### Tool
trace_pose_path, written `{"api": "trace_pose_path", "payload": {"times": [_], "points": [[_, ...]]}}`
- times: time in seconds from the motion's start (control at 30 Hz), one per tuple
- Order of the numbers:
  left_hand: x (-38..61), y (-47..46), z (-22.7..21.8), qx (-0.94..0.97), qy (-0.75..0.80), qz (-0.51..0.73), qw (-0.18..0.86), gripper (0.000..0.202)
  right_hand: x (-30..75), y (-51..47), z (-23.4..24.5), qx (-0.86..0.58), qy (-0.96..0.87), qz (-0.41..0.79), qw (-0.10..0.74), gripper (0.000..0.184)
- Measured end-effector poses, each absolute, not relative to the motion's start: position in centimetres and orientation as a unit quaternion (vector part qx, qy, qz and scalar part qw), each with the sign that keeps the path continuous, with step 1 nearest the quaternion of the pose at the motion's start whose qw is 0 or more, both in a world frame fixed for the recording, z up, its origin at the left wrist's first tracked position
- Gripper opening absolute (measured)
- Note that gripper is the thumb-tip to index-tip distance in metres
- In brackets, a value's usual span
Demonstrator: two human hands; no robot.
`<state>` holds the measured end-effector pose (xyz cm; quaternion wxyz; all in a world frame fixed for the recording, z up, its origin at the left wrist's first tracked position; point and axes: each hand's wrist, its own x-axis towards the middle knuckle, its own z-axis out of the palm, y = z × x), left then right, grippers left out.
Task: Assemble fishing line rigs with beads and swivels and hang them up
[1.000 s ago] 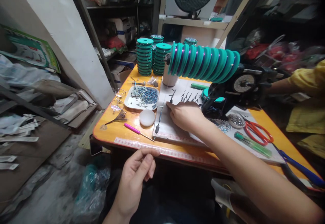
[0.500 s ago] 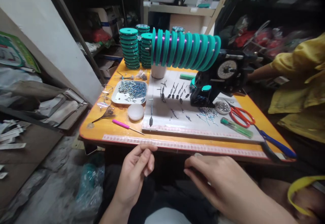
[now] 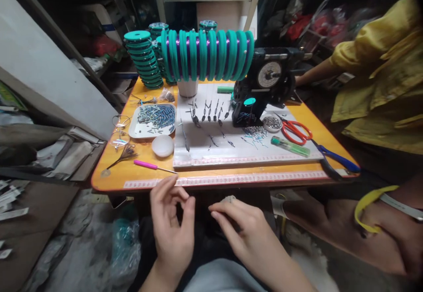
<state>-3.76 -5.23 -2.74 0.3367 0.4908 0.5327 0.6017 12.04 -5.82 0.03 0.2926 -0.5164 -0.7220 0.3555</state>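
Observation:
In front of the table's near edge, my left hand [image 3: 173,226] is raised with thumb and fingers apart, holding nothing that I can see. To its right, my right hand [image 3: 249,228] has thumb and forefinger pinched together; whatever they hold is too fine to make out. Beyond the hands, a row of green ring-shaped spools [image 3: 208,56] is mounted on a black machine with a dial [image 3: 269,73]. Below it lies a white board [image 3: 198,153] with several small dark weighted rigs [image 3: 209,114]. Nearest my left hand is a pink-handled pick [image 3: 147,164].
A white tray [image 3: 132,129] of small tubes and a white round dish [image 3: 163,145] stand left. Red scissors [image 3: 297,132], a green knife [image 3: 291,146] and blue-handled pliers [image 3: 342,159] lie right. Stacked spools [image 3: 142,58] stand behind. A person in a yellow top [image 3: 370,71] is at right.
My left hand has opened from a curled pinch, its thumb now away from the fingers. My right hand appears nearer to it, still pinched. The camera view has shifted, moving the table leftward.

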Motion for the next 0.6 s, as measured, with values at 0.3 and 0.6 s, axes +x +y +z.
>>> {"api": "trace_pose_path", "payload": {"times": [0.3, 0.6], "points": [[-5.4, -3.0, -2.6, 0.862, 0.267, 0.409, 0.134, 0.028, 14.3, -5.8, 0.5, -0.514, -0.723, 0.352, 0.298, 0.016], [-6.8, -2.7, -3.5, 0.794, 0.359, 0.471, 0.137, 0.024, 14.3, -1.7, -1.6, -0.515, -0.805, 0.007, 0.295, 0.028]]}}
